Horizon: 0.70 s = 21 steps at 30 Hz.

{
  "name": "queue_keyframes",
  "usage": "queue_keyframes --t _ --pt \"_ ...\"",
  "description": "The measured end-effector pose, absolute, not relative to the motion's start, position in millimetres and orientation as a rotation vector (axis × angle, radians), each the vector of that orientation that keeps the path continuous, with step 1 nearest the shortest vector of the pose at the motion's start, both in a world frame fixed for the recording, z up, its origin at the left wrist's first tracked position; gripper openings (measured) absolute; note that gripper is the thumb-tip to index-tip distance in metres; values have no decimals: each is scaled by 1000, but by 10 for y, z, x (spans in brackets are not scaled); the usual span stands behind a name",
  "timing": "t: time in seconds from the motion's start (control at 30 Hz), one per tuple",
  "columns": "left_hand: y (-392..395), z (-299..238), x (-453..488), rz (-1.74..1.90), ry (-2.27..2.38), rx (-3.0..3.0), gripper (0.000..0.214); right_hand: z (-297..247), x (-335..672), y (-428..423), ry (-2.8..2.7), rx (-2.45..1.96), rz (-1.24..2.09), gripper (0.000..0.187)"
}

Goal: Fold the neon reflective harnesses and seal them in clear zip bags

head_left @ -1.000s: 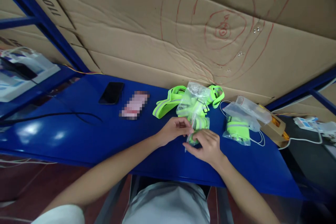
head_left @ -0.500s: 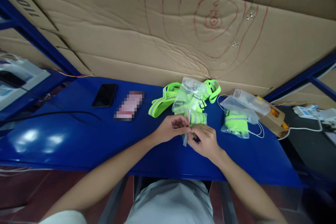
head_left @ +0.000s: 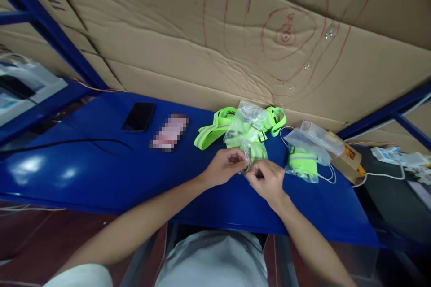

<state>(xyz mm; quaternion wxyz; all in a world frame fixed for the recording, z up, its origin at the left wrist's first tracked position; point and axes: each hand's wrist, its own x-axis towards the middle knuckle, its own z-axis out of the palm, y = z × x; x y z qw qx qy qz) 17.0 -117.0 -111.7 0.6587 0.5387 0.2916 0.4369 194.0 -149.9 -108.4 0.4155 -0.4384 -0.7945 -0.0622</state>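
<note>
My left hand [head_left: 227, 167] is closed, pinching the edge of a clear plastic bag [head_left: 245, 149] between thumb and fingers. From the other side my right hand [head_left: 268, 178] pinches the same bag's edge, its fingertips almost meeting the left ones. Inside the bag sits a rolled neon-green strap [head_left: 258, 151] with a grey reflective stripe. Just beyond the hands, loose green reflective straps [head_left: 211, 133] with a black buckle lie partly under another clear bag [head_left: 249, 112]. My fingers hide part of the bag's opening.
To the right lie a packed green strap [head_left: 303, 166], empty clear bags [head_left: 311, 136] and a cardboard box [head_left: 350, 159] with a white cable. A black phone [head_left: 138, 116] and a blurred pink item [head_left: 170, 133] rest on the left. A cardboard panel [head_left: 161, 54] stands behind the blue table [head_left: 101, 170].
The view has tilted and shifted slightly. Both hands still pinch the bag; its edge, which hung below the fingers, is now drawn up between them, nearer the rolled strap.
</note>
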Motion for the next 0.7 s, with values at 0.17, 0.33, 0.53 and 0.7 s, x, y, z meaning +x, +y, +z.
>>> queue_keyframes --t 0.17,0.33,0.53,0.7 --pt "-1163 -1115 146 1004 681 1193 32 -1084 2079 -1454 -1914 -1190 -68 20" --pt "-1105 -1144 120 1059 739 1111 15 -1046 2364 -1326 -1678 -1399 171 21" --pt "-1086 -1276 199 1101 824 932 21 -1128 2527 -1108 -1700 -1552 294 23" --pt "-1086 -1275 191 1094 837 828 30 -1192 2638 -967 -1710 -1559 458 37"
